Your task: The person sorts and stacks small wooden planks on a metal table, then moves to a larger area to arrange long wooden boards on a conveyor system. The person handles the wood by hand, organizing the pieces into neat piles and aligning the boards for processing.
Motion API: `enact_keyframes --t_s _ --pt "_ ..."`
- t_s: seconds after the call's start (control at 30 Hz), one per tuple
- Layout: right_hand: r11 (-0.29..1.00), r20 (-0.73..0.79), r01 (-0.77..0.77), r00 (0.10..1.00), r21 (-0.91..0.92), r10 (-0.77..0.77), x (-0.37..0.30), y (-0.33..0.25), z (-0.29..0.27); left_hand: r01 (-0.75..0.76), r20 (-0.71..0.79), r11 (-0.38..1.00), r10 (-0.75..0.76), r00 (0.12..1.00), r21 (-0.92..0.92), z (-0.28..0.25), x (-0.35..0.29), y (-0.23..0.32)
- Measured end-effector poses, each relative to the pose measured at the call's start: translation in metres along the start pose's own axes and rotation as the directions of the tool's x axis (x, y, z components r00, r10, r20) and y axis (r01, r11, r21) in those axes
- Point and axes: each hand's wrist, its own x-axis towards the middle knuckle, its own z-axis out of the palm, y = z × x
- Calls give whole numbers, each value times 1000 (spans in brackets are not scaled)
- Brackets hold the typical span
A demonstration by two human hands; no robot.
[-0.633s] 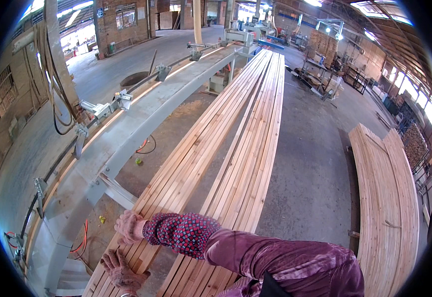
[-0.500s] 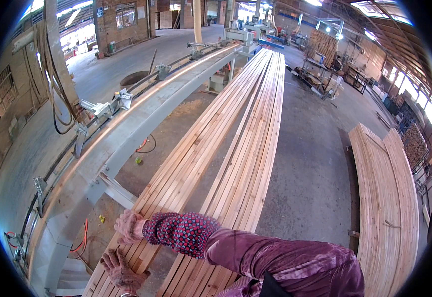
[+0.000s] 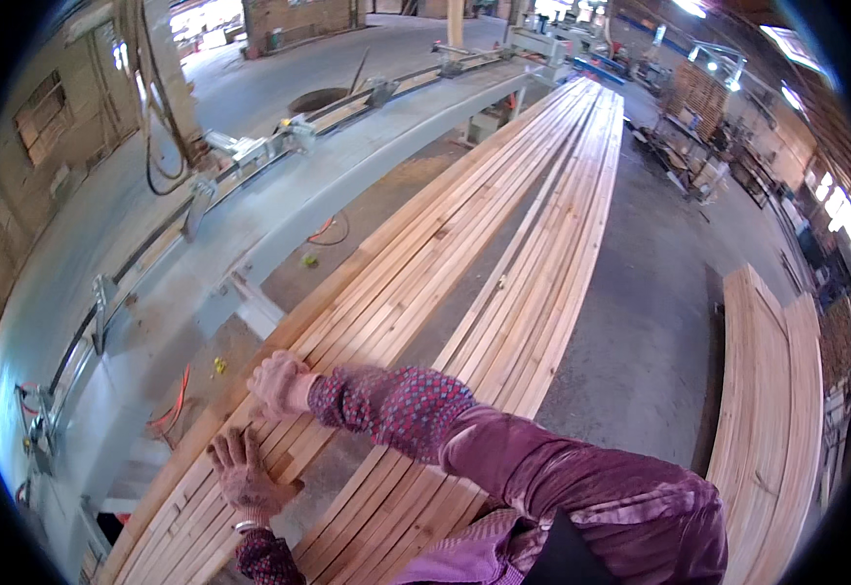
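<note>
Long pale wooden strips (image 3: 425, 258) lie side by side, running away from me in a left bundle and a right bundle (image 3: 533, 312) with a narrow gap between them. My right hand (image 3: 284, 384), in a pinkish work glove, reaches across from the right with fingers curled over strips at the left bundle's outer side. Nearer to me, my left hand (image 3: 248, 475), in a dirty glove, lies flat on the same bundle with fingers spread. A slightly browner strip (image 3: 333, 283) runs along the left edge, just beyond my right hand. The right fingertips are partly hidden.
A long grey machine beam (image 3: 347, 214) with metal clamps (image 3: 240, 146) curves along the left. Another stack of wooden boards (image 3: 762, 409) stands at the right. Orange hose (image 3: 179, 398) lies on the concrete floor below the beam, and machinery (image 3: 542, 44) stands far ahead.
The view has shifted, so the scene sits farther right. The pale strip along the beam no longer shows there, and a browner strip now lines the left bundle's edge. Both hands stay on the bundle.
</note>
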Motion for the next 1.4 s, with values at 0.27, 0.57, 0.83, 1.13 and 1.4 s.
enact_keyframes --t_s 0.27,0.57,0.83,1.13,1.4 --pt "981 -137 91 988 170 -68 32 32 -8 -15 94 1000 17 995 -25 -3 15 -6" --pt "997 287 -78 955 10 72 119 51 38 -26 133 999 30 991 -27 -25 -4 -26" --pt "985 313 93 940 146 -135 141 -4 35 87 61 983 -78 995 -162 -11 -34 -54" --pt "991 -54 -79 995 104 85 82 30 8 50 157 999 -52 986 16 -1 7 -7" --pt "984 -57 -110 991 138 119 74 18 5 18 107 1000 -19 994 14 2 0 -8"
